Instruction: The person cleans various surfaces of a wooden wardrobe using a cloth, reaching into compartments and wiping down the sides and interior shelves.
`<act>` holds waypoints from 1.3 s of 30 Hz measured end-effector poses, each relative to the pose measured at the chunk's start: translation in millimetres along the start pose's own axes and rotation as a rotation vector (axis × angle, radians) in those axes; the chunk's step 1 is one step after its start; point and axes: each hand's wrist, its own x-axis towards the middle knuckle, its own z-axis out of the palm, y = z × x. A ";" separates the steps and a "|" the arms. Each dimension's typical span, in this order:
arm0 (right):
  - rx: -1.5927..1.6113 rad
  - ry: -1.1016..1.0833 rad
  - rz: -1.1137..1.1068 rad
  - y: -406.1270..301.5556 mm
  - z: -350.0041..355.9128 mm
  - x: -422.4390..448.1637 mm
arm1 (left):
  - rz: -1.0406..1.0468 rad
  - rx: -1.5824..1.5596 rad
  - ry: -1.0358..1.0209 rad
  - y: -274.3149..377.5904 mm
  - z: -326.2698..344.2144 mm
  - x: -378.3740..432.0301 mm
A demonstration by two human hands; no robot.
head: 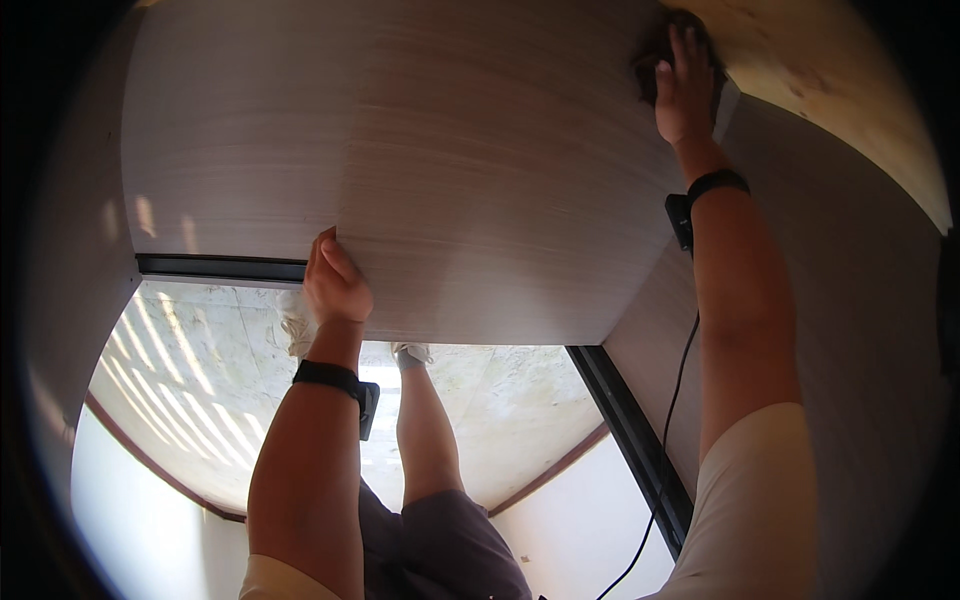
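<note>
In the head view a large grey-brown wood-grain panel (495, 187) spreads before me. My left hand (337, 281) grips its left edge near the front corner, the thumb on the near side. At the far right, my right hand (684, 90) lies flat with fingers spread over a bunched dark brown cloth (651, 56). The hand presses the cloth against the panel's far right corner, by the side wall; part of the cloth is hidden under it. Left of the gripped edge, another wood-grain surface (240, 135) continues, apparently on a different level.
A side panel (832, 300) rises at right, bordered by a pale knotty wood board (832, 67). Black strips (225, 268) edge the opening. A black cable (679, 382) hangs beside my right arm. Below are the stained floor (217, 322) and my shoes (295, 322).
</note>
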 end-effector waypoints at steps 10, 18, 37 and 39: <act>-0.035 -0.078 0.949 -25.6 9.0 -38.2 | 0.017 -0.043 -0.005 -21.7 -21.2 -0.6; -0.165 -0.108 1.427 -102.7 43.5 -76.9 | 0.059 -0.020 -0.013 -48.0 -30.5 0.1; 0.101 -0.159 0.361 -311.4 -1.1 -169.2 | -0.079 0.122 -0.001 18.1 13.9 -30.1; 0.172 -0.227 0.365 -333.0 -11.1 -215.1 | -0.099 0.116 0.011 21.4 18.4 -33.2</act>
